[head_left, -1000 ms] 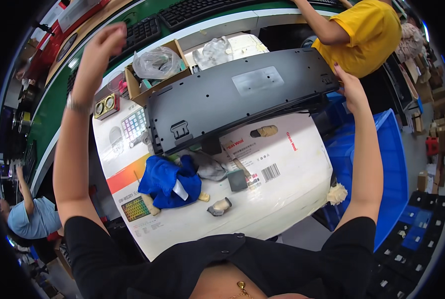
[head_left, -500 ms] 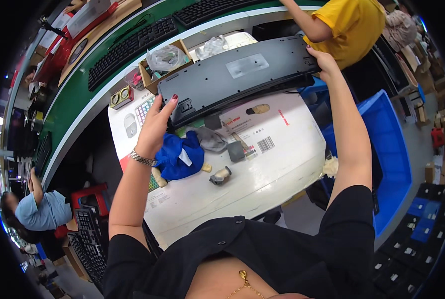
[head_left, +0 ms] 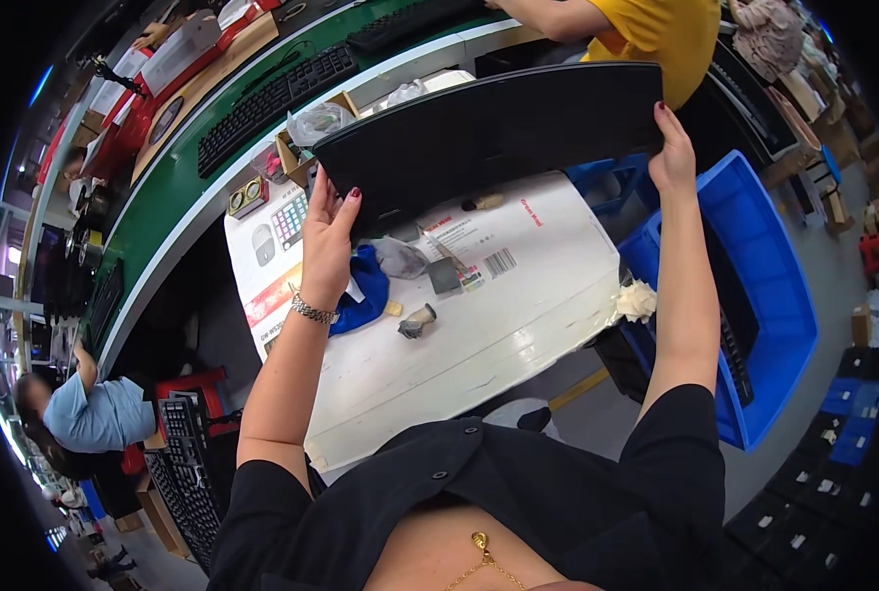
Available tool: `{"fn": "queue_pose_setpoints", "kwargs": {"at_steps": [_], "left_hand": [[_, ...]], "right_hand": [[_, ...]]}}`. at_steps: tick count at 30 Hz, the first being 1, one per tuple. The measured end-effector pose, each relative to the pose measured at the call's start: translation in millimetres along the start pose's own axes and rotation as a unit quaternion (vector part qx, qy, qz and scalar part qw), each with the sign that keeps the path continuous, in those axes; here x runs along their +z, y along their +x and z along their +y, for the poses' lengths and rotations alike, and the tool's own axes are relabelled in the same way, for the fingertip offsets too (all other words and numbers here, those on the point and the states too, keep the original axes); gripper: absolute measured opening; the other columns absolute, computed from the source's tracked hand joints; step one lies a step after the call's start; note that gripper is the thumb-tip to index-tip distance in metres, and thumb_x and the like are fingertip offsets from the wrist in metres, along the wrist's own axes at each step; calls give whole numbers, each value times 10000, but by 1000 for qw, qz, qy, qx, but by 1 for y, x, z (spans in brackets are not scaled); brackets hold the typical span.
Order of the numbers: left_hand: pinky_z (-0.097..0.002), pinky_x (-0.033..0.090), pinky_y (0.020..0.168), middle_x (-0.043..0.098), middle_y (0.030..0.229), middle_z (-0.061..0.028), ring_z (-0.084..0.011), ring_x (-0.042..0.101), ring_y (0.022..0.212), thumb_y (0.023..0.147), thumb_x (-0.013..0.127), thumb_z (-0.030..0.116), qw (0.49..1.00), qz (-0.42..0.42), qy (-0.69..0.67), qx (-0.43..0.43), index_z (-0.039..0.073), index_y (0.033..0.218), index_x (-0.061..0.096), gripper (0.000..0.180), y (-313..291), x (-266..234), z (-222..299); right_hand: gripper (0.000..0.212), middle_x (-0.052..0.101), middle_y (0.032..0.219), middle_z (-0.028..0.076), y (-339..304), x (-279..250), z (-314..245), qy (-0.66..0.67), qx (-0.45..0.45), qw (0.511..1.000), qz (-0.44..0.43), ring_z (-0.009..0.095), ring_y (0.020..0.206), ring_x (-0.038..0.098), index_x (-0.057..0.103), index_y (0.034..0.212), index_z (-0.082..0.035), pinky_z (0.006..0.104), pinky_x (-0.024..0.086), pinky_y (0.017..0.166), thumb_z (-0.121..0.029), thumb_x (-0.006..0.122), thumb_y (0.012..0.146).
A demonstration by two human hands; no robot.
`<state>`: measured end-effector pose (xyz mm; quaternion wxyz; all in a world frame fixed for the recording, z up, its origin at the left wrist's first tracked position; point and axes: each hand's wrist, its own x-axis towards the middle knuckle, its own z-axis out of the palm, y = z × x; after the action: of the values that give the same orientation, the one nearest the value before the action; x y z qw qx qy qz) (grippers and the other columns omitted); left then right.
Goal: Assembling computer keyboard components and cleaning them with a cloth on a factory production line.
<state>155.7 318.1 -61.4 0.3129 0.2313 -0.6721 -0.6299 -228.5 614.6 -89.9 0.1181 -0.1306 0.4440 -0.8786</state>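
A wide black keyboard hangs in the air above the white carton surface, tipped so that one dark, plain-looking face is toward me. My left hand grips its left end, thumb toward me. At the opposite end my right hand is closed on the edge. Under the keyboard, close to my left hand, lie a crumpled blue cloth and a greyish see-through plastic bag. Beside them are a small dark grey block and a small grey-and-beige crumpled piece.
A blue bin with a keyboard in it stands to the right. Beyond the work surface runs a green belt bearing keyboards. A cardboard box holds plastic bags. One person in yellow is close at far right; another sits left.
The keyboard has tilted in my hands: its labelled, screwed underside showed before, and now a plain dark face shows. Both hands still hold its ends; the right has shifted slightly toward me.
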Motion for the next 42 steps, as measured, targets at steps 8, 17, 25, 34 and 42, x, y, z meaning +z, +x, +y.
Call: {"fn": "queue_pose_setpoints", "kwargs": {"at_steps": [8, 17, 25, 34, 42], "left_hand": [[-273, 447, 1025, 526, 1440, -167, -203, 562, 1254, 1011, 587, 146, 1000, 6, 3, 19, 44, 1553, 289, 626, -12, 18, 8], [-225, 510, 892, 639, 1306, -125, -170, 652, 1099, 1013, 596, 162, 997, 47, 3, 61, 51, 1519, 372, 564, -55, -17, 69], [-224, 536, 759, 699, 1161, -111, -134, 675, 938, 985, 635, 169, 990, 133, 7, -46, 3, 1432, 491, 498, -144, -91, 101], [-188, 542, 694, 700, 1095, -119, -91, 644, 782, 992, 611, 152, 983, 142, -35, -108, -24, 1413, 504, 468, -252, -145, 101], [-150, 548, 672, 691, 1154, -139, -95, 677, 859, 1003, 587, 120, 977, 181, -75, -90, 1, 1435, 486, 459, -321, -190, 78]], "right_hand": [[280, 696, 1183, 102, -51, -20, -59, 7, -83, 996, 8, 165, 1078, 639, 656, 1226, 4, 253, 444, 975, -146, 618, 993], [298, 694, 1184, 107, -115, 39, -123, -2, -125, 992, 28, 181, 1092, 638, 657, 1224, 25, 254, 442, 990, -139, 637, 976], [313, 685, 1215, 116, -163, 94, -130, -30, 70, 996, -40, 182, 1108, 641, 644, 1238, 40, 263, 467, 964, -138, 581, 988], [313, 666, 1252, 108, -190, 65, -60, -40, 299, 941, -152, 188, 1107, 645, 624, 1248, 16, 267, 478, 954, -170, 550, 1007], [317, 673, 1223, 119, -278, 76, -56, 5, 243, 963, -119, 208, 1071, 664, 616, 1268, 2, 292, 476, 961, -163, 534, 1010]]}}
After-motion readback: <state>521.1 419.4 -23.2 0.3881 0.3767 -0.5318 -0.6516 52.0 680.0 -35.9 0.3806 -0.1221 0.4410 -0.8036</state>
